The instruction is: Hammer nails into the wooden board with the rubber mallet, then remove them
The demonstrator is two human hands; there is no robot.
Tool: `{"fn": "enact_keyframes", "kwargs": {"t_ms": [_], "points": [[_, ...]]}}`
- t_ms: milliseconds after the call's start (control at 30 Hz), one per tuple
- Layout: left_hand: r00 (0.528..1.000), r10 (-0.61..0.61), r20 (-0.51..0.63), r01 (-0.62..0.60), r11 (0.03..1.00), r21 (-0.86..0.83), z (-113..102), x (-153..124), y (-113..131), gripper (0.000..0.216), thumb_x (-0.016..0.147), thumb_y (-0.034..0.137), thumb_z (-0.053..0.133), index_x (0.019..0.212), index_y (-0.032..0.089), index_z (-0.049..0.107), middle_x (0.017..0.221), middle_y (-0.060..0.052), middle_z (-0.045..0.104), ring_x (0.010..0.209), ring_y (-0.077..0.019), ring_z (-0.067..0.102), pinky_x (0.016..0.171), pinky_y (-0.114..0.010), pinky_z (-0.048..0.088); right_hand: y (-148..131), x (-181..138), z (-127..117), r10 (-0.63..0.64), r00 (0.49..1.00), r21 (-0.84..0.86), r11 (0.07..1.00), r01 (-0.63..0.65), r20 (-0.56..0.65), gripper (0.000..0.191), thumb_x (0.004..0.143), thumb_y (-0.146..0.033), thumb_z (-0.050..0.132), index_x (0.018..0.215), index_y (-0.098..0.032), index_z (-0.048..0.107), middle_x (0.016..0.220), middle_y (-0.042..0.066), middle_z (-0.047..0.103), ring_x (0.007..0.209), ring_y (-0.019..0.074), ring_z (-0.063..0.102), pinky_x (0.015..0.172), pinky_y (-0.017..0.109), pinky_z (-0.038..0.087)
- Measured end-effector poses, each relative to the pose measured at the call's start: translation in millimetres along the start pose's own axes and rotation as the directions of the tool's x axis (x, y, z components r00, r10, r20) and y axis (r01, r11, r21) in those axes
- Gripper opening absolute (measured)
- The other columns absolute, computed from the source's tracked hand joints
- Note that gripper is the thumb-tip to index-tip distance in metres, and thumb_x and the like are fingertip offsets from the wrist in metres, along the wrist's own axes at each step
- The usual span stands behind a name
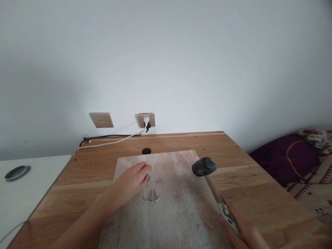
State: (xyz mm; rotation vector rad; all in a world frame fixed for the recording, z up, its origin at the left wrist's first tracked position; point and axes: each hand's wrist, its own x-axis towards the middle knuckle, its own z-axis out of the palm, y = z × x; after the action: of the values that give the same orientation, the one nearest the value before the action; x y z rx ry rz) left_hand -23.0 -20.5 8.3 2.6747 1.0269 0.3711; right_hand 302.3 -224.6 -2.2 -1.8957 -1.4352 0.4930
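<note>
My right hand is wrapped around the patterned grip of a hammer with a wooden handle. The dark head of the hammer is raised near the right edge of a worn, whitish wooden board. Over the upper left of that board, my left hand has its fingers drawn together. Whatever they pinch, if anything, is too small to make out. Several silvery nails or screws lie on the board just below the left fingertips. Small marks or holes show along its far part.
The board rests on a wooden table with a round cable hole. Behind are a wall socket with a plug, cables and a blank plate. A white surface adjoins left; purple fabric lies right.
</note>
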Motion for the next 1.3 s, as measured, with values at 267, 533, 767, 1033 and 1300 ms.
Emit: {"fn": "enact_keyframes", "kwargs": {"t_ms": [267,533,767,1033,1300], "points": [[0.986,0.142,0.085,-0.136,0.988,-0.075,0.2,60.2,12.7,0.019,0.092,0.007,0.049,0.099,0.019,0.063,0.101,-0.005,0.064,0.088,-0.0179,0.064,0.082,-0.03,0.052,18.2,13.2,0.7,-0.092,0.992,-0.151,0.983,0.104,0.087,0.051,0.101,-0.053,0.05,0.137,-0.022,0.068,0.131,0.011,0.076,0.123,0.0308,0.071,0.096,0.036,0.064],[0.974,0.22,0.06,-0.203,0.956,-0.21,5.5,104.6,23.6,0.028,0.084,0.004,0.058,0.103,0.019,0.07,0.096,-0.004,0.073,0.085,-0.0185,0.069,0.081,-0.029,0.051,0.6,33.9,-5.9,-0.025,0.984,-0.139,0.989,0.051,0.178,0.055,0.104,-0.042,0.045,0.152,-0.016,0.056,0.138,0.014,0.071,0.13,0.031,0.065,0.104,0.041,0.059],[0.977,0.205,0.067,-0.169,0.921,-0.35,18.3,121.6,34.7,0.026,0.081,0.0,0.06,0.095,0.018,0.073,0.092,-0.005,0.078,0.084,-0.0182,0.072,0.077,-0.027,0.05,-8.8,46.1,1.2,-0.056,0.984,-0.103,0.992,0.074,0.17,0.056,0.103,-0.042,0.043,0.15,-0.014,0.055,0.142,0.016,0.068,0.134,0.0305,0.063,0.107,0.042,0.056],[0.976,0.2,0.081,-0.137,0.866,-0.48,28.2,133.7,45.1,0.029,0.081,-0.003,0.061,0.098,0.016,0.075,0.088,-0.005,0.079,0.077,-0.0172,0.072,0.074,-0.027,0.051,-12.7,46.1,3.4,0.015,0.987,-0.087,0.996,-0.001,0.159,0.057,0.104,-0.044,0.043,0.151,-0.014,0.053,0.139,0.016,0.071,0.132,0.0308,0.066,0.108,0.041,0.055],[0.992,0.129,0.009,-0.095,0.771,-0.63,43.1,145.6,41.6,0.014,0.088,0.006,0.067,0.096,0.017,0.073,0.095,-0.006,0.081,0.088,-0.0189,0.076,0.082,-0.029,0.056,-11.2,48.5,6.4,0.04,0.98,-0.091,0.996,-0.023,0.196,0.062,0.105,-0.045,0.038,0.156,-0.012,0.044,0.141,0.018,0.069,0.132,0.0332,0.065,0.107,0.047,0.055]]}}
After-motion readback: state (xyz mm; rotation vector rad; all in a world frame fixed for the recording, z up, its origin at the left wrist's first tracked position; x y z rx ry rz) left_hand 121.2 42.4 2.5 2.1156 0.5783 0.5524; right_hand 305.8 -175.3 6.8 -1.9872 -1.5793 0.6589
